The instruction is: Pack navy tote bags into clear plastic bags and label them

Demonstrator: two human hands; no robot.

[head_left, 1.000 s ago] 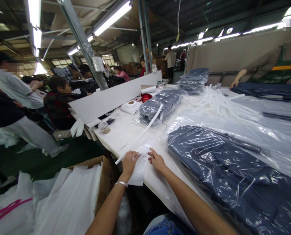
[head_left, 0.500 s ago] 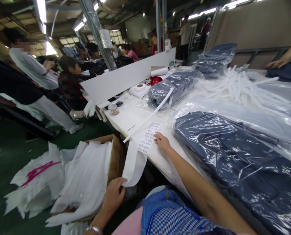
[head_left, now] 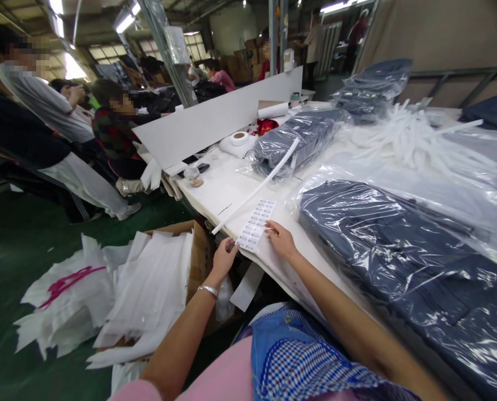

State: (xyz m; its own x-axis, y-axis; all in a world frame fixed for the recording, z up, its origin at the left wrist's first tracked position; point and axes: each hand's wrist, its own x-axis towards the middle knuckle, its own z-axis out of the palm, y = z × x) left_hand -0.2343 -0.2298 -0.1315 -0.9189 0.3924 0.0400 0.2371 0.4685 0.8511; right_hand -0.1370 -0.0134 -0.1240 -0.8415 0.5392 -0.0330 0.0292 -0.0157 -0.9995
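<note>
A sheet of barcode labels [head_left: 256, 223] lies on the white table near its front edge. My left hand [head_left: 223, 260] is at the sheet's lower left corner, fingers loosely curved and slightly apart, with nothing visible in them. At the sheet's right edge, my right hand [head_left: 280, 239] has its fingers partly extended, the tips on or just over the sheet. Below the table edge hangs a blank white paper strip [head_left: 248, 287], clear of both hands; its upper end is hidden. A narrow white strip [head_left: 259, 185] lies beyond the sheet, reaching onto a bagged garment [head_left: 298, 139].
To the right lies a large dark-blue garment in clear plastic [head_left: 390, 245]. White strips [head_left: 415, 136] are heaped behind it. A carton [head_left: 200, 256] overflowing with white sheets stands on the floor at left. A white board [head_left: 223, 122] edges the table; several people are beyond.
My left hand has let go of the white paper strip and moved up to the label sheet's corner. The strip now hangs lower, beneath the table edge. My right hand stays beside the sheet.
</note>
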